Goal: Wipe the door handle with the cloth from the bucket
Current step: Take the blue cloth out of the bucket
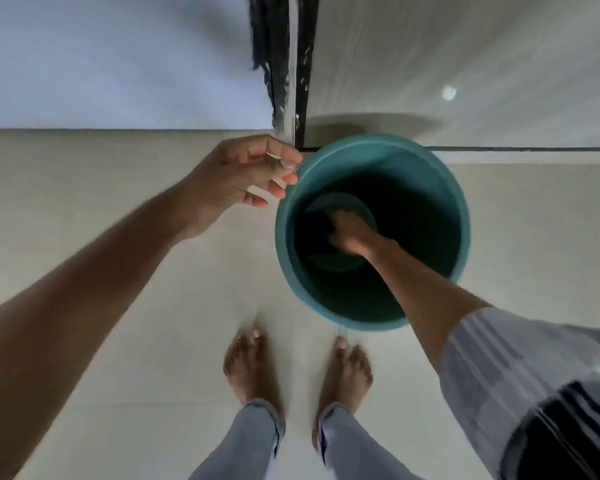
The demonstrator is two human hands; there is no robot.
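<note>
My bare feet (297,370) stand on pale floor tiles (118,341) below my grip; a chipped black door frame (284,64) rises beyond it

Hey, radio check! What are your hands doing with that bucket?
Right hand deep in the teal bucket, on something dark, grip unclear. Left hand open beside the rim. Door handle out of view. Nothing in the way.

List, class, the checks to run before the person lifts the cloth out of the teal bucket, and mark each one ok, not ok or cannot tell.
1. Right hand deep inside the round teal plastic bucket: ok.
2. Dark cloth gripped: cannot tell, blurred and dim.
3. Left hand empty, beside the rim: ok.
4. Bucket upright on the pale tiled floor: ok.
5. Door handle in view: not ok.
</note>
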